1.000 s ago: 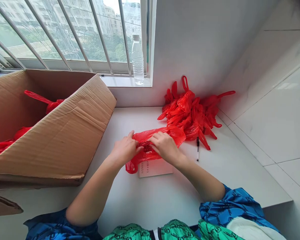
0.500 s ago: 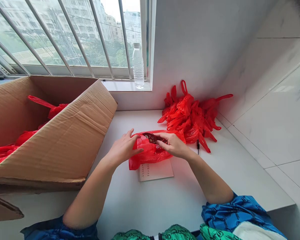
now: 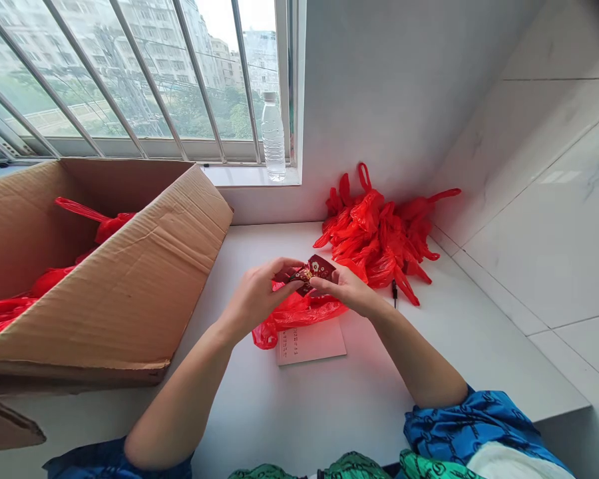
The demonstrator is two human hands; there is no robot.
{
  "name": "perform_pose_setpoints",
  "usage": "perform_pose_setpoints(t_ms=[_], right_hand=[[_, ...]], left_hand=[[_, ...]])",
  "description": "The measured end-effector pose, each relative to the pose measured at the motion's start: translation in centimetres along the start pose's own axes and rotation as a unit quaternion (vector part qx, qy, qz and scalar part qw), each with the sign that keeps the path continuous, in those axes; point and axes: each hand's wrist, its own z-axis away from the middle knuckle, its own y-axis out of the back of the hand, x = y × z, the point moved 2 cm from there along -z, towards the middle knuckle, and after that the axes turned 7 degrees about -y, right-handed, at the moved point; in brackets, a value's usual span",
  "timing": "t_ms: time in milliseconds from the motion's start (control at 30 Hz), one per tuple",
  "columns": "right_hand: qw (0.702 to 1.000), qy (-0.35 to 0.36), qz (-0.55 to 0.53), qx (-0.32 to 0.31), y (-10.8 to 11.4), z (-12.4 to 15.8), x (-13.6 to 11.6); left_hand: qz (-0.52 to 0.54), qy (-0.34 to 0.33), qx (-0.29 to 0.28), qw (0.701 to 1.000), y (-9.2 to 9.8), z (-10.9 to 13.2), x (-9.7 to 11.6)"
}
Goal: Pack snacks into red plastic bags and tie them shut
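Observation:
Between my two hands is a small dark red packet (image 3: pixel 317 267) with a pale flower print. My left hand (image 3: pixel 262 293) pinches its left side between thumb and fingers. On the other side, my right hand (image 3: pixel 347 287) grips it with the thumb on top. Just beneath my hands lies a red plastic bag (image 3: pixel 299 316), crumpled and partly hidden by them. A notepad (image 3: pixel 313 344) with handwritten figures sticks out from under the bag towards me.
At the back right, several knotted red bags (image 3: pixel 374 233) are heaped against the wall, a black pen (image 3: pixel 395 293) beside them. A large cardboard box (image 3: pixel 124 279) holding more red bags stands left. On the sill is a water bottle (image 3: pixel 273 140).
My left hand has moved from the bag's edge onto the packet. The packet, held before only by my right hand, is now raised, turned and gripped by both. The bag has slumped.

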Motion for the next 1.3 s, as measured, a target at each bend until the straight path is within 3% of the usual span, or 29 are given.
perform_pose_setpoints(t_ms=[167,300,467,633,733,867,1000,1200,1300], right_hand=[[0.994,0.042,0.016,0.099,0.5,0.0,-0.6],[0.982,0.069,0.001,0.176,0.5,0.1,-0.6],[0.975,0.072,-0.02,0.208,0.1,0.0,0.0],[0.975,0.083,0.026,0.204,-0.2,-0.1,0.3],[0.975,0.092,0.029,0.202,0.1,0.0,-0.1],[0.99,0.06,0.036,0.121,0.6,0.3,-0.7],[0.998,0.02,0.027,0.053,0.7,0.4,-0.4],[0.996,0.035,-0.023,0.079,0.2,-0.1,0.1],[0.99,0.049,-0.052,0.118,0.0,-0.5,0.2]], left_hand=[[0.05,-0.003,-0.02,0.999,-0.2,0.1,0.0],[0.111,0.031,-0.017,0.993,0.0,0.0,-0.4],[0.179,0.056,-0.039,0.981,0.3,-0.1,-0.6],[0.179,0.072,-0.075,0.978,-0.6,0.0,-0.6],[0.192,0.07,-0.04,0.978,-0.9,-0.2,-1.1],[0.195,0.055,0.046,0.978,0.1,-0.5,-1.3],[0.178,0.042,0.041,0.982,0.7,-0.5,-0.9],[0.204,0.052,0.092,0.973,0.2,-0.5,-0.4],[0.225,0.069,0.069,0.969,-0.2,-0.6,-0.8]])
